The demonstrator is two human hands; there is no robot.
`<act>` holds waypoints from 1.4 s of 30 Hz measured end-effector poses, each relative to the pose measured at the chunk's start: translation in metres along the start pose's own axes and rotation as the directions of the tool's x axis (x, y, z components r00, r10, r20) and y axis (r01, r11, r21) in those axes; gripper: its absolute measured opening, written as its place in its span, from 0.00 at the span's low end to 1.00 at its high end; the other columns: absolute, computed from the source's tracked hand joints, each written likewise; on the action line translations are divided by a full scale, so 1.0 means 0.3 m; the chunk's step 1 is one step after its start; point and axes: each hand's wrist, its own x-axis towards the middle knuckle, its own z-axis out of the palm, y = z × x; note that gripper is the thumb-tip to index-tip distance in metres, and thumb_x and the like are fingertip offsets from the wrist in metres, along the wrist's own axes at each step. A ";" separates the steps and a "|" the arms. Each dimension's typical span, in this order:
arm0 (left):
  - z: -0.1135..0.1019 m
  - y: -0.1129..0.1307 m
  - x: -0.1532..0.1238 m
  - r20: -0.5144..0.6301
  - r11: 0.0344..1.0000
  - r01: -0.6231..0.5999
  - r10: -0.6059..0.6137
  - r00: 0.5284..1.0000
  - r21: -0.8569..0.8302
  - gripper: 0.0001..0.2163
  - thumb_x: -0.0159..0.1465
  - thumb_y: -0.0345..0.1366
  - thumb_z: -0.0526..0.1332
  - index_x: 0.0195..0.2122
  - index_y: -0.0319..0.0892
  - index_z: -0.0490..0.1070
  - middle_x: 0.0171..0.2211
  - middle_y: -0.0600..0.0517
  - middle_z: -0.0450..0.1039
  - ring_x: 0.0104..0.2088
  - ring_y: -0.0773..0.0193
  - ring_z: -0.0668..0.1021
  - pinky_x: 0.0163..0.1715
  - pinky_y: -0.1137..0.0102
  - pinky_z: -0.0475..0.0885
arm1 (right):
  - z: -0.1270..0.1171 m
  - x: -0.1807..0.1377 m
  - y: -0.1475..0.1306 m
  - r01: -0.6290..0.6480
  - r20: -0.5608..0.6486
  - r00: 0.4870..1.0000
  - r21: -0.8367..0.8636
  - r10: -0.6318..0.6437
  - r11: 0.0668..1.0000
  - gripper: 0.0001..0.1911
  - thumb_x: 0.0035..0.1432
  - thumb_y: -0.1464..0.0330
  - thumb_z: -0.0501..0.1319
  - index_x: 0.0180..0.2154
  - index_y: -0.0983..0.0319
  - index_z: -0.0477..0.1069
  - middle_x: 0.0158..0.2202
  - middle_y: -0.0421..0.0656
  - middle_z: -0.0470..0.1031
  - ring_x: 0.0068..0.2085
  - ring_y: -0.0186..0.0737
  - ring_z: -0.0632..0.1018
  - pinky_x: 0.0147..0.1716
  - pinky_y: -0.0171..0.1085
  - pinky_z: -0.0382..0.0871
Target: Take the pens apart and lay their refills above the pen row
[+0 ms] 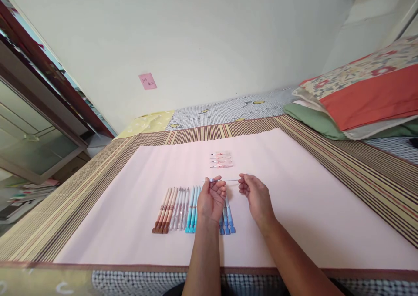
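Pinching a slim blue rod (231, 180) between the thumb and fingertips of our left hand (211, 199), we grip its other end in the pinched fingers of our right hand (257, 194), above the middle of the pink sheet (303, 239). Toward the sheet's near edge we have a row of pens (191, 210), partly hidden by our left hand, and toward its far edge, four small packets (223, 159) with dark tips.

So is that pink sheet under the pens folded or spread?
Spread out: the pink sheet lies flat on the striped mat, both far corners visible, pens lined up on it.
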 end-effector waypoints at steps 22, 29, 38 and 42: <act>-0.019 -0.052 0.010 0.161 0.890 -0.178 0.120 0.980 0.420 0.19 0.67 0.46 0.62 0.39 0.30 0.78 0.21 0.48 0.75 0.18 0.69 0.72 0.20 0.75 0.64 | 0.051 -0.056 0.033 -0.121 0.386 0.920 0.108 0.071 0.987 0.18 0.54 0.52 0.69 0.31 0.59 0.71 0.24 0.36 0.70 0.24 0.35 0.69 0.26 0.37 0.67; -0.020 -0.077 0.018 0.200 0.639 -0.306 0.234 0.951 0.706 0.25 0.65 0.54 0.59 0.42 0.32 0.75 0.21 0.47 0.77 0.17 0.66 0.73 0.18 0.73 0.61 | 0.050 -0.057 0.048 -0.240 0.370 0.919 0.256 0.134 0.937 0.17 0.49 0.57 0.73 0.32 0.62 0.74 0.21 0.33 0.65 0.21 0.29 0.64 0.22 0.32 0.63; -0.018 -0.071 0.010 0.191 0.582 -0.333 0.292 0.937 0.742 0.19 0.63 0.51 0.62 0.43 0.39 0.71 0.15 0.57 0.69 0.12 0.69 0.66 0.15 0.74 0.59 | 0.048 -0.046 0.060 -0.304 0.378 0.908 0.296 0.181 0.906 0.14 0.50 0.59 0.73 0.33 0.60 0.75 0.26 0.39 0.77 0.21 0.33 0.70 0.19 0.34 0.67; -0.032 -0.050 0.015 0.134 0.708 -0.295 0.275 0.952 0.642 0.18 0.58 0.51 0.67 0.29 0.40 0.70 0.15 0.58 0.66 0.15 0.72 0.65 0.16 0.76 0.56 | 0.036 -0.026 0.058 -0.302 0.342 0.923 0.354 0.178 0.885 0.10 0.52 0.65 0.72 0.34 0.61 0.75 0.36 0.47 0.82 0.34 0.44 0.82 0.33 0.42 0.79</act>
